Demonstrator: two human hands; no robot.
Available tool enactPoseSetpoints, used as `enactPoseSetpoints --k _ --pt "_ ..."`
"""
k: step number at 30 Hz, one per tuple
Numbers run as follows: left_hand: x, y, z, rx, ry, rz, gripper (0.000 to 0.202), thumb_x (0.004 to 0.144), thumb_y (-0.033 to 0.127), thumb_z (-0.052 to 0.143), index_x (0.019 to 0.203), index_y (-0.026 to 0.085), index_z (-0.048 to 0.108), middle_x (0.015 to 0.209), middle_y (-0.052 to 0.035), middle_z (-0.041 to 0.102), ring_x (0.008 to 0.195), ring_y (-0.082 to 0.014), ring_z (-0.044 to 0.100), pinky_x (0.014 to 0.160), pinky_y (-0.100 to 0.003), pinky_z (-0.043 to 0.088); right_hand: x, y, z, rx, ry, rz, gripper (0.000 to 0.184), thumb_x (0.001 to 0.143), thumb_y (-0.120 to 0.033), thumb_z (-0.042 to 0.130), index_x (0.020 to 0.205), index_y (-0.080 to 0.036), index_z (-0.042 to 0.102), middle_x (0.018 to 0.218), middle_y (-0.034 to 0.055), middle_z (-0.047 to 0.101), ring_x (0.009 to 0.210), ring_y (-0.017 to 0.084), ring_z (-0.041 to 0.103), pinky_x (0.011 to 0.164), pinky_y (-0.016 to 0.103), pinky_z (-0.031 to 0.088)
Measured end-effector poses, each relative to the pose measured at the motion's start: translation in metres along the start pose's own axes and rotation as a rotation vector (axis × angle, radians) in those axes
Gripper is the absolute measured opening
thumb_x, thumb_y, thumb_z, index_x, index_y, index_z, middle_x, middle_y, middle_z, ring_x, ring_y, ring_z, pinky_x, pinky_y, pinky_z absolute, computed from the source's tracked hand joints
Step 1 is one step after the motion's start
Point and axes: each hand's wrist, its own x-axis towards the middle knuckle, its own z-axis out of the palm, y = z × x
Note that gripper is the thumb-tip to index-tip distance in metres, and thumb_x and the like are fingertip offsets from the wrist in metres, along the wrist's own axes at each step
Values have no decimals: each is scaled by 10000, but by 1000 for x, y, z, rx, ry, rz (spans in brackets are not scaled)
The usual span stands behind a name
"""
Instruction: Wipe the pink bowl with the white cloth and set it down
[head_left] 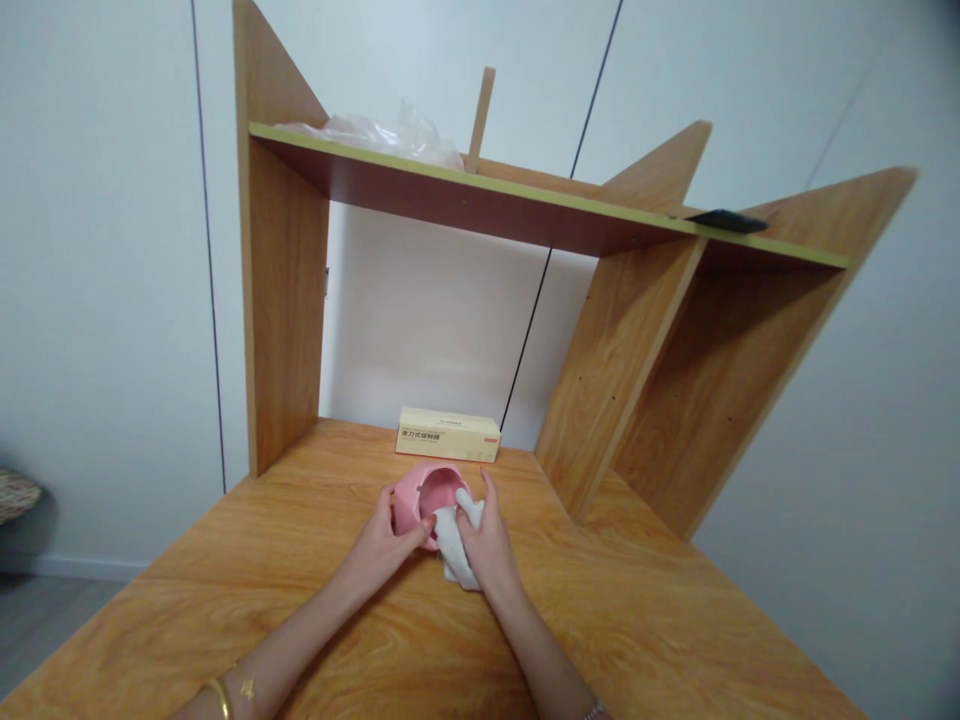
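A pink hollow object [407, 492] with a rounded body and a wide round opening is tilted toward me above the desk; its exact kind I cannot tell. My left hand [388, 540] grips it from the left, thumb at the front near the opening. In my right hand [489, 540] is a crumpled white cloth [454, 548], pinched between thumb and fingers. Part of the cloth reaches the right rim of the pink object's opening, and the rest hangs below. The fingers behind the cloth are partly hidden.
A cream cling film box [448, 437] lies behind my hands on the wooden desk [615, 620]. Upright wooden panels carry a shelf [480, 205] over the desk. A clear plastic bag [390, 138] and a dark flat object [727, 221] rest on that shelf.
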Motion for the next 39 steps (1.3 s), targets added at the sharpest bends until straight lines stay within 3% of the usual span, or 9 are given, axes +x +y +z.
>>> enactPoseSetpoints --k 5,10,13,19,21,23,26,35,39 --pt "-2 7 -2 124 18 78 480 673 301 577 1096 126 434 1037 -107 601 925 -229 581 827 -368 453 4 -7 -11 -236 33 12 608 755 -285 472 1323 -163 293 740 47 633 670 206 597 573 260 408" --pt "-7 21 -7 184 -129 208 491 653 179 541 1135 163 449 1085 -67 592 953 -204 568 834 -310 447 5 -10 -19 -400 24 -50 637 754 -311 491 1335 -168 274 750 53 636 665 215 598 571 262 382" --pt "-9 21 -7 220 -173 233 538 675 234 570 1190 176 424 1135 -71 570 1004 -218 546 873 -316 423 5 -4 -18 -376 -1 -34 618 752 -274 478 1328 -149 293 741 56 640 660 210 596 580 265 390" --pt "-8 12 -2 172 -75 188 749 676 409 628 1291 137 298 1323 -145 389 1206 -267 372 1013 -384 276 5 5 -11 -70 55 -23 600 743 -232 446 1320 -150 301 901 79 651 793 195 606 672 270 437" --pt "-9 13 0 151 -100 188 727 672 413 637 1262 137 316 1262 -143 451 1135 -257 444 966 -375 336 5 4 -8 14 70 -11 595 751 -239 431 1322 -146 294 1010 102 626 885 200 592 721 283 442" --pt "-10 14 2 161 -127 148 639 704 417 597 1216 134 340 1088 -118 566 930 -224 561 822 -351 439 5 2 -6 63 66 -6 594 748 -249 438 1316 -140 303 1075 113 601 944 202 575 757 288 440" --pt "-11 14 3 211 -97 73 516 726 408 554 1124 126 385 846 -59 611 676 -179 572 621 -306 466 4 -2 -4 67 51 -5 611 734 -265 469 1309 -131 313 1042 110 613 913 205 584 745 285 443" --pt "-10 19 -4 253 -87 111 403 686 243 523 1071 135 473 968 -80 612 827 -209 579 750 -325 448 3 -12 -18 -327 107 -6 627 742 -334 510 1318 -180 319 784 75 640 687 235 597 594 286 390" --pt "-11 23 -4 244 -147 169 459 673 242 558 1115 146 475 1029 -83 603 885 -219 573 798 -327 436 4 -8 -19 -305 57 -27 595 751 -293 485 1312 -166 331 745 68 639 686 230 593 604 286 395"
